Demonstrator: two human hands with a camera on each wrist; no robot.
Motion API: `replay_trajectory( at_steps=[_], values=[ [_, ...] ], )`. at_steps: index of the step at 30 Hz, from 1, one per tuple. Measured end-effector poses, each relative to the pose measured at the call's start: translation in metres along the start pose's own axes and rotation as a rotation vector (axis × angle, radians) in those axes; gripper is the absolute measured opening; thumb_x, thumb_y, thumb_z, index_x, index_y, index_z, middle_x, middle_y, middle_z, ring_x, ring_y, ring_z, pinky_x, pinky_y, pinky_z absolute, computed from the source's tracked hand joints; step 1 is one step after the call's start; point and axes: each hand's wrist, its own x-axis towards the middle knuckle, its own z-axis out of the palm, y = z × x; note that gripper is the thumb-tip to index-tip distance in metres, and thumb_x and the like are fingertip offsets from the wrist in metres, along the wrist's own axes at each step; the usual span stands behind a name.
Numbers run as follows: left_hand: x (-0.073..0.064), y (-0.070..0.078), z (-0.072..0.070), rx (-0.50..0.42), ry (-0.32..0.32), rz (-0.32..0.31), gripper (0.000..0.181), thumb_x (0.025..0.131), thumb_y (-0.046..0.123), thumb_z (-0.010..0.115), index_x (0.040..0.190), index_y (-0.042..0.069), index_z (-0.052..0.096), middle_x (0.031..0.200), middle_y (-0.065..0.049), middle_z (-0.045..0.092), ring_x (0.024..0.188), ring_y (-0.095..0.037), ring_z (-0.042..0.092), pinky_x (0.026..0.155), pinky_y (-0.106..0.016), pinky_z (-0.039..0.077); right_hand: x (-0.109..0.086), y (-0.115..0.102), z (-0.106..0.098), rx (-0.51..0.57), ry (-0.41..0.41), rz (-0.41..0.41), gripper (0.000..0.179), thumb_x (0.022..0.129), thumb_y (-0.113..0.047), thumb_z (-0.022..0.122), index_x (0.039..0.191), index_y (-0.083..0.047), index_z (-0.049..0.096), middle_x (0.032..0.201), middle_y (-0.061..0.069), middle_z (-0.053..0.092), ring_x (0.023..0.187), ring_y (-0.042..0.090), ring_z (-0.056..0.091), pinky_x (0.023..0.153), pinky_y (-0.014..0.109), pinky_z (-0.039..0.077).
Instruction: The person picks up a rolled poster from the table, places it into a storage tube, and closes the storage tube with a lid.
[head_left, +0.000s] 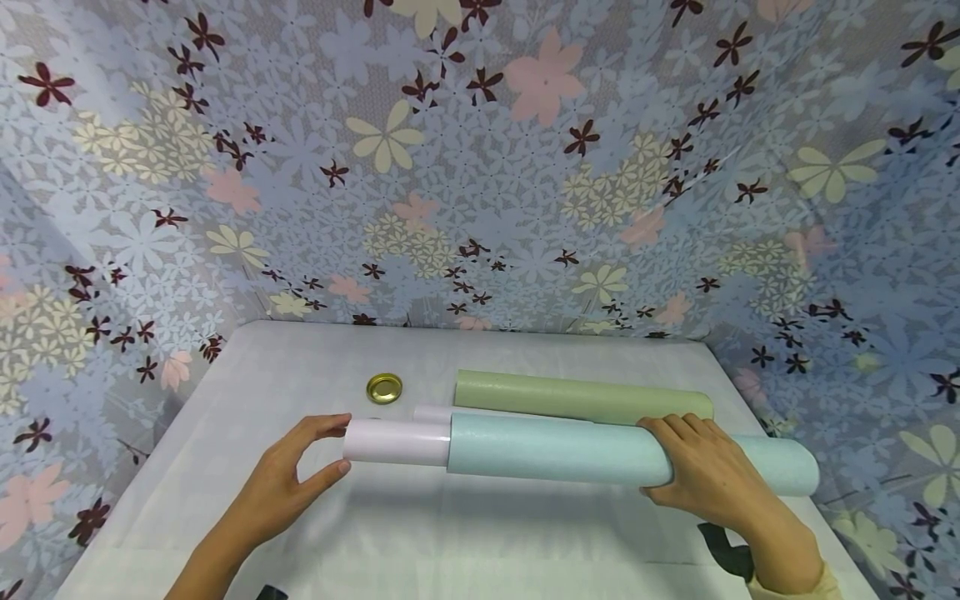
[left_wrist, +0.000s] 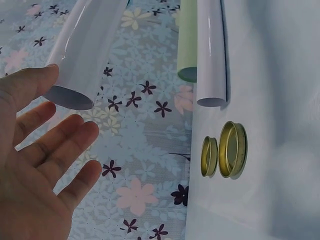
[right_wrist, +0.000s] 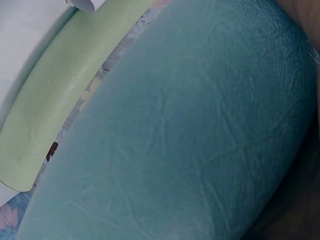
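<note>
A light blue textured tube [head_left: 555, 450] is held level above the table, with a smooth white tube [head_left: 397, 442] sticking out of its left end. My right hand [head_left: 705, 467] grips the blue tube from above towards its right end; close up, the blue surface [right_wrist: 165, 125] fills most of the right wrist view. At the white tube's free end is my left hand [head_left: 281, 475], thumb and fingers spread apart. In the left wrist view the thumb touches or nearly touches the rim of the white tube [left_wrist: 82, 60], while the other fingers [left_wrist: 65, 140] stay off it.
Behind the held tubes a green tube [head_left: 577, 396] lies on the white table [head_left: 300, 350], alongside another white tube [left_wrist: 211, 55]. Two gold round lids, one larger [left_wrist: 233, 150] and one smaller [left_wrist: 209, 156], are near their left ends. A flowered cloth [head_left: 480, 167] hangs behind.
</note>
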Motion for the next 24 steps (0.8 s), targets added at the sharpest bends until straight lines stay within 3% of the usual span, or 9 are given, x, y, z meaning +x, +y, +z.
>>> replay_trajectory(
  at_steps=[10,18,24],
  values=[
    [0.0002,0.0014,0.0003,-0.07,-0.027,-0.044,0.057,0.081,0.012,0.073,0.132,0.024,0.051,0.121,0.006,0.062,0.108,-0.003,0.059,0.096,-0.002,0.031,-0.0003,-0.0007,-0.0015,0.003,-0.003,-0.001,0.079,0.05,-0.044,0.087,0.117,-0.014,0.058,0.101,0.003,0.065,0.09,0.024,0.058,0.076,0.046,0.047],
    [0.0011,0.0013,0.001,-0.06,-0.056,-0.089,0.054,0.084,0.016,0.07,0.134,0.026,0.05,0.127,0.004,0.06,0.108,-0.006,0.06,0.096,-0.006,0.034,-0.0006,-0.0008,-0.0009,0.001,0.021,-0.015,0.079,0.049,-0.044,0.087,0.117,-0.014,0.058,0.101,0.002,0.065,0.089,0.023,0.058,0.075,0.045,0.047],
    [0.0016,0.0012,0.0016,-0.082,-0.059,-0.079,0.054,0.084,0.013,0.07,0.133,0.024,0.051,0.127,0.004,0.06,0.107,-0.005,0.06,0.096,-0.007,0.035,-0.0005,-0.0009,-0.0001,0.009,0.02,-0.014,0.079,0.049,-0.043,0.087,0.116,-0.014,0.058,0.101,0.002,0.065,0.089,0.023,0.058,0.075,0.045,0.047]
  ],
)
